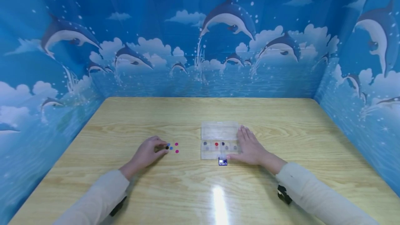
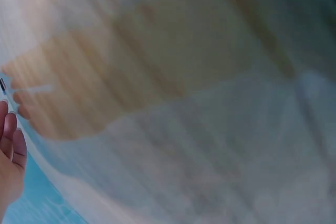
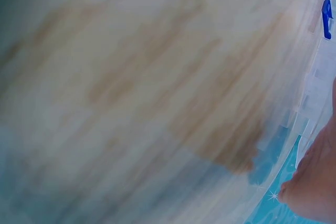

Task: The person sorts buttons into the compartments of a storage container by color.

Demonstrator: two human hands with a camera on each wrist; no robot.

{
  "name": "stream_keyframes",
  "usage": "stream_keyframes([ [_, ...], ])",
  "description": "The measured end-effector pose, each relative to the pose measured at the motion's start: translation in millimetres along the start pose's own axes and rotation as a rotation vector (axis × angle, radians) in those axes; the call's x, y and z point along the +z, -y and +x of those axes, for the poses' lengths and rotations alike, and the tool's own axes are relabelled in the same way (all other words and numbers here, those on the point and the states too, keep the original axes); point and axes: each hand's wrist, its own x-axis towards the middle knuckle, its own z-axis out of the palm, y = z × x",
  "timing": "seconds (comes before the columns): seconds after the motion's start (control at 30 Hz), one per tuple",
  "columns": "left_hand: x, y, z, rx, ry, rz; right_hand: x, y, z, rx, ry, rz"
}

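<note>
Near the table's middle, a clear compartment box [image 1: 214, 155] lies with its clear lid [image 1: 219, 130] folded back; small dark, grey and red round pieces sit in its compartments. My right hand [image 1: 251, 151] rests with fingers extended along the box's right edge, thumb at the front corner. To the left, my left hand [image 1: 148, 153] reaches beside a loose group of small discs: a black one [image 1: 167, 148], blue ones [image 1: 171, 148] and magenta ones [image 1: 176, 144]. Its thumb and fingertips stand apart around the black disc, with no grip visible.
A small dark blue and white item [image 1: 223, 162] lies against the box's front edge. Behind the wooden table [image 1: 150, 114] hangs a blue curtain [image 1: 175, 51] printed with dolphins, which continues along both sides. Both wrist views show mostly blurred table surface.
</note>
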Motion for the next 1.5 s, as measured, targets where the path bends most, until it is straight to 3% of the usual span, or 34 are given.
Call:
stream_keyframes([
  [0.77, 3.4, 7.3, 5.1, -0.004, -0.005, -0.021, -0.6, 1.1, -0.7, 0.003, -0.006, 0.006],
  [1.5, 2.1, 5.4, 6.7, -0.036, 0.004, -0.073, -1.9, 2.4, -0.5, 0.003, -0.005, -0.004],
])
